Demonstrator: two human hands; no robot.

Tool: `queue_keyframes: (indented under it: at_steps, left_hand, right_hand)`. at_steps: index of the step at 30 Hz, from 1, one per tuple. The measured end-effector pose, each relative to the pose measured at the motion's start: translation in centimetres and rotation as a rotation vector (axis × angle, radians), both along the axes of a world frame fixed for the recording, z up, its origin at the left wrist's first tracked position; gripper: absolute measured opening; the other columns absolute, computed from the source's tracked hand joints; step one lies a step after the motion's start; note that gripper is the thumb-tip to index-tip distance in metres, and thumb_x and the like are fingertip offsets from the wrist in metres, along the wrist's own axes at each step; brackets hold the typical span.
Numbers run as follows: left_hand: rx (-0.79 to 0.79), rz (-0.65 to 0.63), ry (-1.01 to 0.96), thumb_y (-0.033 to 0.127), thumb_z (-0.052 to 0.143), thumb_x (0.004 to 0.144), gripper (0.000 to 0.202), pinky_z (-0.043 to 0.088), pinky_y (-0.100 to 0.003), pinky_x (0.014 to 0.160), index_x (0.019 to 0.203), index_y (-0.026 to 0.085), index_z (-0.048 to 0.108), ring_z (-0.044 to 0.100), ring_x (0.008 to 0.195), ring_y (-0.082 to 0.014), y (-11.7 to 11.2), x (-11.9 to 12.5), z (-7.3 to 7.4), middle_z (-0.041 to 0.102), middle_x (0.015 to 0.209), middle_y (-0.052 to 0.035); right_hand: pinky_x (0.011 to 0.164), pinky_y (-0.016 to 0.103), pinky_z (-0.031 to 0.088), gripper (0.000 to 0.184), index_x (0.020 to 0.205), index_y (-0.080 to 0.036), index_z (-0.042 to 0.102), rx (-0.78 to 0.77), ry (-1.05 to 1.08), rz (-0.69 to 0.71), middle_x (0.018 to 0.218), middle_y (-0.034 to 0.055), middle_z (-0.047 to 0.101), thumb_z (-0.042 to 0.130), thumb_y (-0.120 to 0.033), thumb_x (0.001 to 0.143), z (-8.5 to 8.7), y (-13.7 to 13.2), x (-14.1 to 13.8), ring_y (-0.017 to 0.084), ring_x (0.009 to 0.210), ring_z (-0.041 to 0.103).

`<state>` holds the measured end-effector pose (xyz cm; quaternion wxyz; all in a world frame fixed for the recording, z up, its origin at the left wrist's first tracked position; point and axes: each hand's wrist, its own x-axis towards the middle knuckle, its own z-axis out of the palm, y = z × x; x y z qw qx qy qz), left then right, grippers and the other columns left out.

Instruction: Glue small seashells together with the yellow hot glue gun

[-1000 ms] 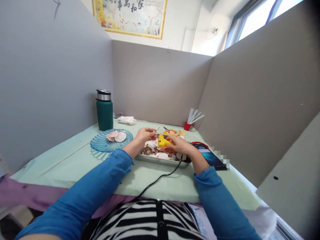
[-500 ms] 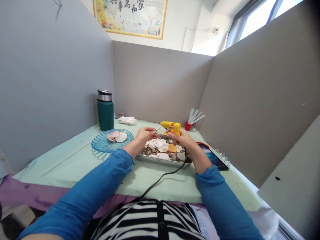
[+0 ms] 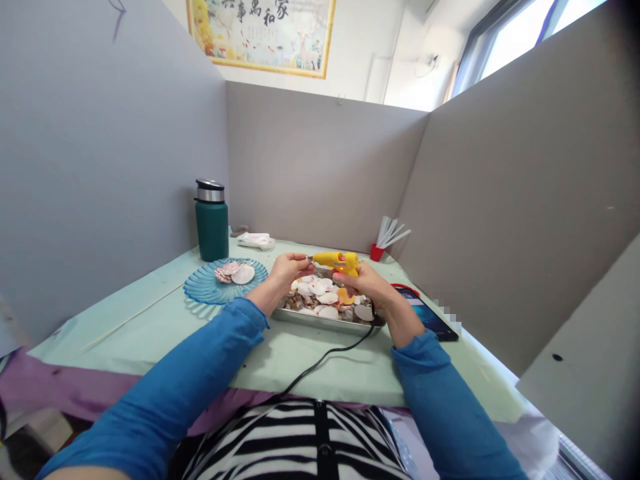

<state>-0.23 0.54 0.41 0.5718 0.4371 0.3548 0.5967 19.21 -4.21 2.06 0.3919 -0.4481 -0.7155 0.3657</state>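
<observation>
My right hand (image 3: pixel 361 277) is closed round the handle of a yellow hot glue gun (image 3: pixel 327 259), whose nozzle points left. My left hand (image 3: pixel 294 268) pinches something too small to make out, close against the nozzle tip. Below both hands stands a metal tray (image 3: pixel 320 322) heaped with white, brown and orange seashells (image 3: pixel 327 298). The gun's black cord (image 3: pixel 327 352) runs from the right hand over the tray's edge toward my body.
To the left, a blue glass plate (image 3: pixel 200 287) bears several shells, with a green bottle (image 3: pixel 211 230) behind it. A red cup (image 3: pixel 377 253) of glue sticks is at the back right, and a tablet (image 3: pixel 431 318) lies on the right. Grey partitions (image 3: pixel 325 160) enclose the table.
The glue gun has tipped level and moved slightly left and down, bringing its nozzle to the left fingertips. My left hand has hardly moved.
</observation>
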Motion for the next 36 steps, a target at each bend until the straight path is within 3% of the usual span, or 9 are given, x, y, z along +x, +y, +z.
queue_keyframes:
  at_steps: [8,25,36]
  left_hand:
    - [-0.024,-0.008,-0.027,0.000,0.070,0.072,0.019,0.057,-0.031,0.073,0.085,0.007,0.058,0.067,0.059,-0.0141,0.03,0.03,0.02,0.066,0.065,-0.0071]
    - [0.010,0.038,-0.010,-0.003,0.066,0.072,0.020,0.056,-0.034,0.077,0.084,0.008,0.056,0.067,0.061,-0.0145,0.09,-0.02,0.00,0.064,0.066,-0.0048]
    - [0.036,0.085,0.085,0.002,0.072,0.070,0.019,0.056,-0.032,0.070,0.082,0.007,0.058,0.067,0.058,-0.0147,0.16,0.16,-0.29,0.064,0.066,-0.0049]
  right_hand:
    - [0.044,0.021,0.035,0.040,0.094,-0.017,0.066,0.004,-0.019,-0.025,0.059,-0.0028,0.054,0.069,-0.049,0.072,-0.06,0.13,0.10,0.008,0.047,0.043]
    - [0.043,0.022,0.027,0.039,0.096,-0.016,0.064,-0.011,-0.012,-0.003,0.051,-0.0062,0.044,0.067,-0.048,0.073,0.37,-0.36,0.00,0.008,0.045,0.036]
    - [0.043,0.022,0.028,0.045,0.098,-0.015,0.062,-0.018,-0.042,-0.020,0.052,-0.0054,0.044,0.069,-0.051,0.071,0.29,-0.07,0.21,0.008,0.046,0.038]
